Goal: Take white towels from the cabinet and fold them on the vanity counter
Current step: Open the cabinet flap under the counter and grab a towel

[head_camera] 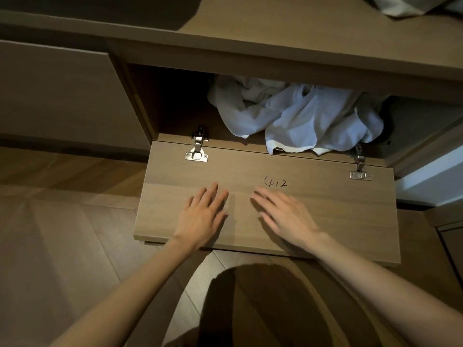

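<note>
The cabinet [160, 101] is sitting open, and its flap door [325, 209] is lying flat toward the person. The white towels [300, 116] are lying in a crumpled heap inside the cabinet, at about 1 o'clock from the hands. One corner is hanging over the door's back edge. The left hand [203, 214] and the right hand [283, 216] are lying side by side over the door, but I cannot tell if they are touching it. Each grip is spread wide and holding nothing. The right hand is looking blurry. I think the taking-out step is only beginning. Next, the hands are going to need to reach toward 12 o'clock, grab a towel, and lift it up to the surface [275, 18] above. The black pen writing [275, 182] on the door is saying "412".
</note>
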